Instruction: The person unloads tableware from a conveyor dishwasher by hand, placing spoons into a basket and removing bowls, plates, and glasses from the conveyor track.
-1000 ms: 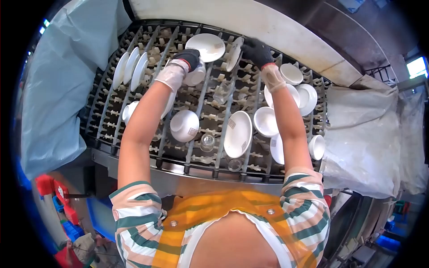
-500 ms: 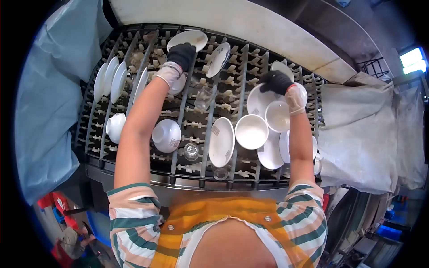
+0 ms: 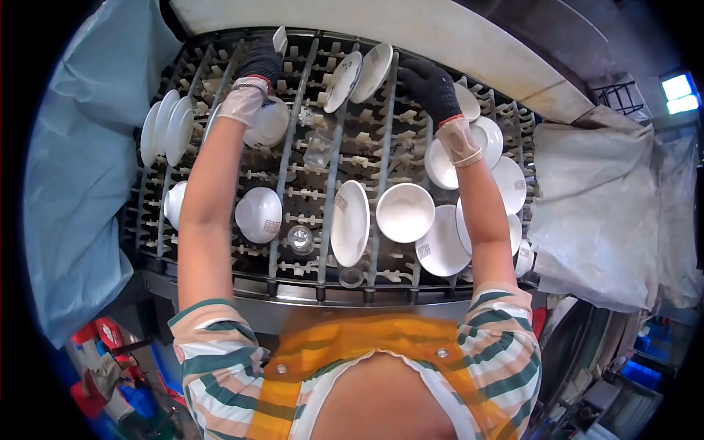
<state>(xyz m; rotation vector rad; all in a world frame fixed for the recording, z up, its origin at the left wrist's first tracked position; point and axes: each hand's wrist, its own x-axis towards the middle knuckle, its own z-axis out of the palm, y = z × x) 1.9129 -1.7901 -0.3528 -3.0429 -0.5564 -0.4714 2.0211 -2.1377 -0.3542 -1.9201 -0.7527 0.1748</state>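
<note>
My left hand, in a dark glove with a pale cuff, is closed at the far edge of the pegged rack. A small white dish, seen nearly edge-on, sticks out at its fingertips. A white plate with a faint pattern lies just below that wrist. My right hand, gloved alike, has its fingers apart over the pegs. To its left a white plate leans beside a blue-patterned plate. Under and beside the right wrist lie several white dishes, among them a small saucer.
Upright plates stand at the left. A bowl, a glass, an oval plate and a round bowl occupy the near side. Plastic curtains hang left and right; a pale ledge runs behind.
My left hand has left the oval plate and moved left to a small white dish. My right hand moved up and left, off the stacked dishes. A second plate now leans beside the patterned one.
</note>
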